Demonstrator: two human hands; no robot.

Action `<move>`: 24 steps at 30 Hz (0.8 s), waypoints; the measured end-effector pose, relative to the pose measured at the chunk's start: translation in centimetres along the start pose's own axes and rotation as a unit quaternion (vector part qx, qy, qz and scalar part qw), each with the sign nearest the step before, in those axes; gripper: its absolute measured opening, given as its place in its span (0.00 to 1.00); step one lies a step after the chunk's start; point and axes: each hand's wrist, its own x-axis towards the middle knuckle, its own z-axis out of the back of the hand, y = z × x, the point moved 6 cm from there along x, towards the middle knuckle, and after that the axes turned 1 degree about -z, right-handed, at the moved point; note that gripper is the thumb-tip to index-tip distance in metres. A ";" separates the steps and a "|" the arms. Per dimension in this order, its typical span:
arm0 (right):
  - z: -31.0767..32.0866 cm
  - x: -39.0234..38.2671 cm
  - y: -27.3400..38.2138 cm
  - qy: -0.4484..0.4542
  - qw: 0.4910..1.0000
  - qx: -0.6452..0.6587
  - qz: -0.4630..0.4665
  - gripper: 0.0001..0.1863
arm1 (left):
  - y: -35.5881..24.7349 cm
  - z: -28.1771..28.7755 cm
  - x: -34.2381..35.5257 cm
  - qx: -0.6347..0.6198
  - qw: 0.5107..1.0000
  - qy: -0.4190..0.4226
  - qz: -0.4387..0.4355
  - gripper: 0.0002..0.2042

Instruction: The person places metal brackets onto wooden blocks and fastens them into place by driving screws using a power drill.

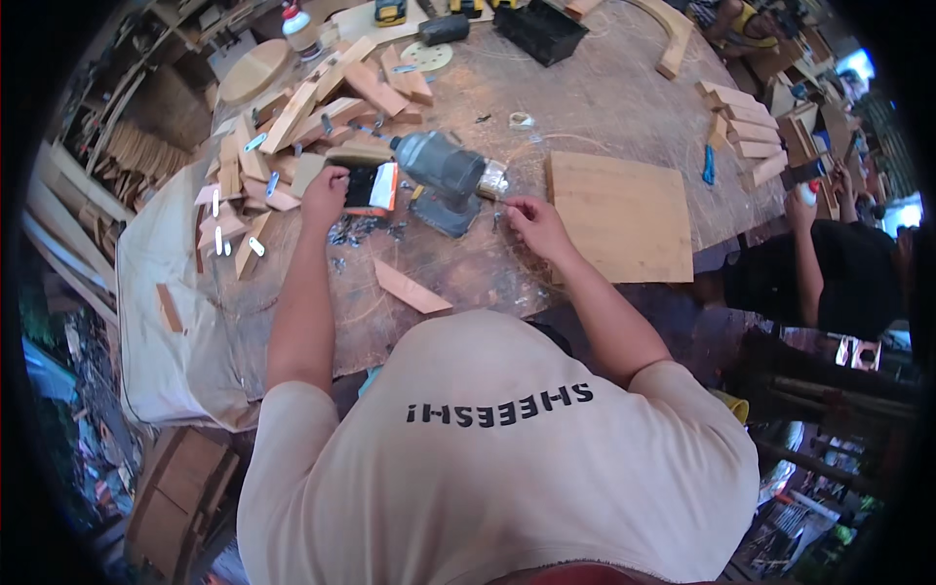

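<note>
My left hand (326, 195) is closed at the left end of a small box (382, 188) holding dark screws; what its fingers grip is hidden. Just right of the box lies a grey cordless drill (444, 166), silver tape around its nose. My right hand (538, 227) has its fingers pinched together beside that nose, and whatever is between them is too small to make out. Loose dark screws (356, 232) are scattered below the box. Nearer to me is a slanted-end wood piece (411, 286). A square wooden board (621, 216) lies right of my right hand.
Cut wood pieces (322, 122), some with small metal plates, are heaped at left. A glue bottle (301, 33), black tray (539, 31) and curved wood piece (673, 39) are at the back. Stacked blocks (749, 127) sit right, near another person (819, 263).
</note>
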 end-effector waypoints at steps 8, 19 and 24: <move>-0.1 4.9 -1.2 -0.159 0.959 -0.191 0.138 0.09 | 1.6 -0.1 0.2 0.012 0.990 -0.040 -0.136 0.09; 0.5 3.5 1.4 -0.159 0.940 -0.272 0.133 0.10 | 0.4 -1.0 0.4 -0.039 0.997 -0.001 -0.071 0.08; 0.5 4.0 1.0 -0.157 0.939 -0.282 0.120 0.10 | 0.5 -1.0 0.4 -0.043 0.996 0.005 -0.078 0.08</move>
